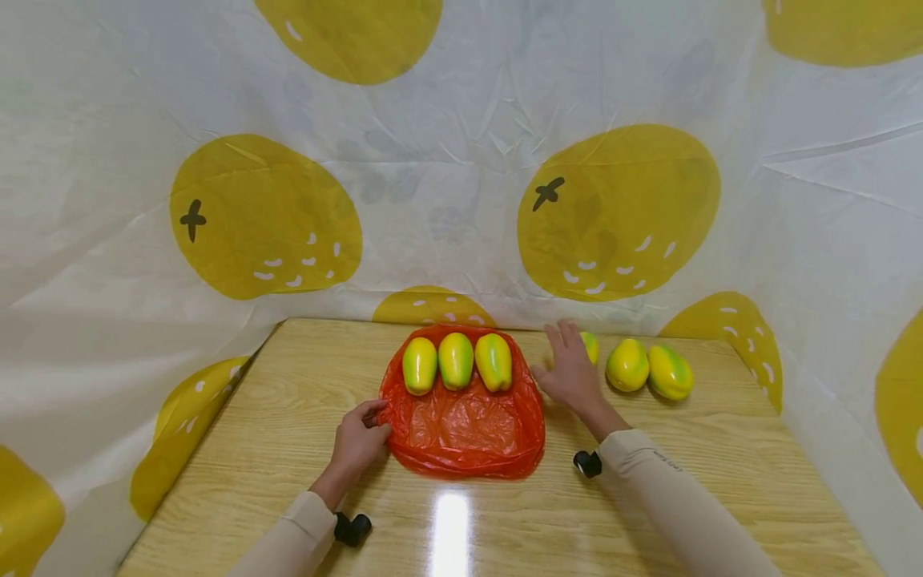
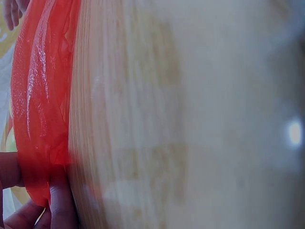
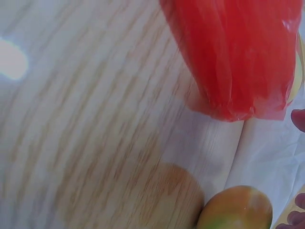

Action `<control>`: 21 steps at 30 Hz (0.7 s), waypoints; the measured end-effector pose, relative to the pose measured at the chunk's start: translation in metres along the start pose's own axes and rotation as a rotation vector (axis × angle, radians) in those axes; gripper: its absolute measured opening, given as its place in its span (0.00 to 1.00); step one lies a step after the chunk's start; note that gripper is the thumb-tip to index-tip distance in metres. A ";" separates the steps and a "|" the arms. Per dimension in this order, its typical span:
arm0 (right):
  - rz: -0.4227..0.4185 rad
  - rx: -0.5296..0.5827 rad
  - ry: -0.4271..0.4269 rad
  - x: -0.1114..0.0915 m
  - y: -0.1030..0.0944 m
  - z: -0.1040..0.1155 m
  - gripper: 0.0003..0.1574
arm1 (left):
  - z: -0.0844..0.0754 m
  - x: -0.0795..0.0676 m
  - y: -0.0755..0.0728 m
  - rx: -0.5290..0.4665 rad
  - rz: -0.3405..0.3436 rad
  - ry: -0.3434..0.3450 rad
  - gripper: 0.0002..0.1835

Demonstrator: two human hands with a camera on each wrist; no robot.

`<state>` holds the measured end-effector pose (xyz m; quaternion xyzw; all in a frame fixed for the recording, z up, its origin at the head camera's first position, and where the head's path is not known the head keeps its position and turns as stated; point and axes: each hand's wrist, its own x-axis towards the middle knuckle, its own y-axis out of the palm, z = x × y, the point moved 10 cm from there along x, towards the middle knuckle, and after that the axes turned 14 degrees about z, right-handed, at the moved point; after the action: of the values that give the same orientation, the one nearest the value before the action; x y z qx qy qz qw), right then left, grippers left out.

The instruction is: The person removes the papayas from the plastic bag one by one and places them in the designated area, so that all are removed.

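Note:
A red plastic bag (image 1: 461, 425) lies spread open on the table, with three yellow-green papayas (image 1: 456, 362) in a row along its far side. My left hand (image 1: 360, 437) pinches the bag's left edge; in the left wrist view the thumb and fingers (image 2: 62, 202) have the red film between them. Just right of the bag, my right hand (image 1: 573, 373) reaches forward with fingers spread and nothing held. It partly hides another papaya (image 1: 590, 347) at the back. In the right wrist view, a papaya (image 3: 238, 210) shows below the bag, near the fingertips (image 3: 296, 217).
Two more papayas (image 1: 627, 365) sit side by side at the back right of the wooden table (image 1: 303, 385). A white cloth with yellow fruit prints (image 1: 440, 200) hangs behind the table and around its sides.

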<state>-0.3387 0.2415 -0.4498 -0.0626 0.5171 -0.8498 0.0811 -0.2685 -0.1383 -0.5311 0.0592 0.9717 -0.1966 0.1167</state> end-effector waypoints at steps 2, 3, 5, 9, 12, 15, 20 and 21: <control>0.012 0.006 0.002 0.000 0.002 0.002 0.52 | 0.000 0.000 0.000 -0.002 -0.001 0.000 0.27; 0.018 0.009 0.004 0.000 0.003 0.003 0.52 | 0.001 0.000 0.000 -0.001 -0.001 0.000 0.27; 0.030 0.012 0.005 -0.001 0.005 0.006 0.53 | 0.001 0.001 0.000 0.000 0.001 0.000 0.27; 0.045 0.005 0.002 -0.003 0.009 0.011 0.52 | 0.001 0.001 0.000 0.002 0.000 0.003 0.27; 0.050 -0.009 -0.007 -0.003 0.012 0.015 0.52 | 0.001 0.001 0.000 0.004 -0.001 0.005 0.27; 0.058 -0.027 -0.016 -0.002 0.017 0.019 0.51 | 0.001 0.000 0.000 0.008 -0.001 0.006 0.27; 0.070 -0.036 -0.033 -0.003 0.022 0.026 0.49 | 0.001 0.001 0.000 0.002 -0.002 0.000 0.27; 0.073 -0.040 -0.037 -0.003 0.022 0.027 0.49 | 0.001 0.001 0.000 0.001 -0.003 -0.002 0.27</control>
<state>-0.3289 0.2081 -0.4573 -0.0612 0.5341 -0.8346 0.1202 -0.2696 -0.1385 -0.5326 0.0576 0.9716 -0.1972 0.1173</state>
